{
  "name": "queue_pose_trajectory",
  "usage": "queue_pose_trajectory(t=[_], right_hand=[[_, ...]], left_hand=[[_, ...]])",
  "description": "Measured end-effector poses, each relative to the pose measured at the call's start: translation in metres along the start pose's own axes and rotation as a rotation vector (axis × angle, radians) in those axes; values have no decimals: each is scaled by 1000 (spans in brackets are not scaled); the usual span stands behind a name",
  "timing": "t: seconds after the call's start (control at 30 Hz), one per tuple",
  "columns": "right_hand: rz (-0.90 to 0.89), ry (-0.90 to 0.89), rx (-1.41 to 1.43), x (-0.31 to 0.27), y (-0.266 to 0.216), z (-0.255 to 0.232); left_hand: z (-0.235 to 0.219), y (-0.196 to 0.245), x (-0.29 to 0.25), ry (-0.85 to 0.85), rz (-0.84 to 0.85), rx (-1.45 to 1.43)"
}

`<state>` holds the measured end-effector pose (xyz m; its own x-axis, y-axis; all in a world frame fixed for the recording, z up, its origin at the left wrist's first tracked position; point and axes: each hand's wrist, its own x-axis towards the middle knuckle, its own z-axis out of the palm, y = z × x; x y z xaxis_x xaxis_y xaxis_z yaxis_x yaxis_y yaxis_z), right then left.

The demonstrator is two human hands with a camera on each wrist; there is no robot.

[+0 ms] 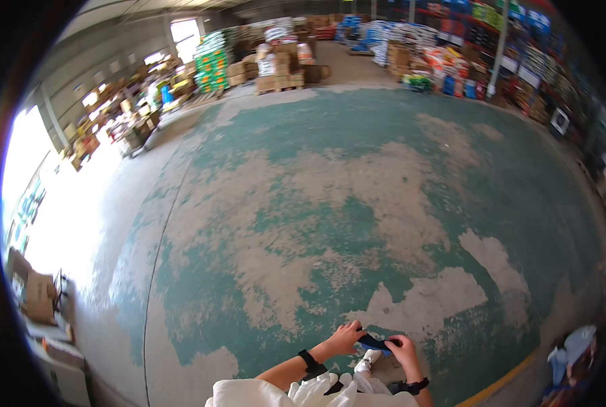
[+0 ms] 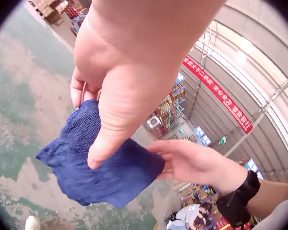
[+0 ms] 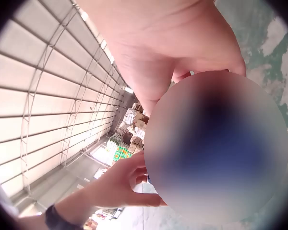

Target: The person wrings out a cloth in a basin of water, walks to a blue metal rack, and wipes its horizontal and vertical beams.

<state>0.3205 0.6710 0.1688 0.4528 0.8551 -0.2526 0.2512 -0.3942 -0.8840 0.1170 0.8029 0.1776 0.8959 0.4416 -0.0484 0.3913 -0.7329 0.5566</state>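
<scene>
Warehouse floor (image 1: 330,197) wears patchy green paint. Blue cloth (image 2: 120,172) hangs above it, pinched by left grip (image 1: 346,338) at one side and right grip (image 1: 405,350) at the other. Step, as judged: spreading the cloth; next move calls for firm edges. Left wrist view shows creases and red banner (image 2: 217,95); right wrist view blurs the cloth.

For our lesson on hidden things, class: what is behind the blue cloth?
From the left wrist, worn green-painted floor shows past the blue cloth. The left hand lays its thumb on the near face; any fingertips behind are covered, as is whatever lies directly beyond.
</scene>
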Motion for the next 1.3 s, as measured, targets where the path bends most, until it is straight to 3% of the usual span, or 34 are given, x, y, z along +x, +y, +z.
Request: queue_pose_trajectory(t=[0.03, 0.07, 0.17, 0.33, 0.57, 0.67, 0.7, 0.77, 0.87, 0.97, 1.1, 1.17, 1.3], right_hand=[[-62, 4, -97, 2, -11, -13], [-6, 23, -194, 0, -23, -28], [-224, 102, -527, 14, 2, -64], [-172, 128, -784, 51, 17, -123], [-320, 456, -494, 110, 32, -217], [-278, 487, -248, 147, 49, -238], [-276, 487, -221, 161, 43, -247], [-192, 470, -77, 191, 31, -263], [91, 384, 310, 247, 18, -280], [53, 463, 409, 323, 2, -291], [84, 589, 522, 436, -16, -300], [110, 651, 535, 487, -19, -304], [242, 660, 306, 570, -37, -345]], left_hand=[[7, 4, 19, -21, 26, 42], [14, 8, 40, -40, 53, 84], [27, 20, 100, -45, 150, 151], [11, 53, 191, -102, 203, 117], [3, 62, 317, -119, 358, -125], [-6, 59, 371, -138, 362, -330], [-16, 64, 387, -171, 223, -427], [-25, 58, 422, -192, 125, -413], [-28, 32, 484, -252, 3, -618], [-45, 9, 547, -271, -166, -768], [-65, -36, 649, -169, -73, -858], [-82, -58, 700, -225, -41, -868], [-112, -80, 801, -298, 15, -750]])
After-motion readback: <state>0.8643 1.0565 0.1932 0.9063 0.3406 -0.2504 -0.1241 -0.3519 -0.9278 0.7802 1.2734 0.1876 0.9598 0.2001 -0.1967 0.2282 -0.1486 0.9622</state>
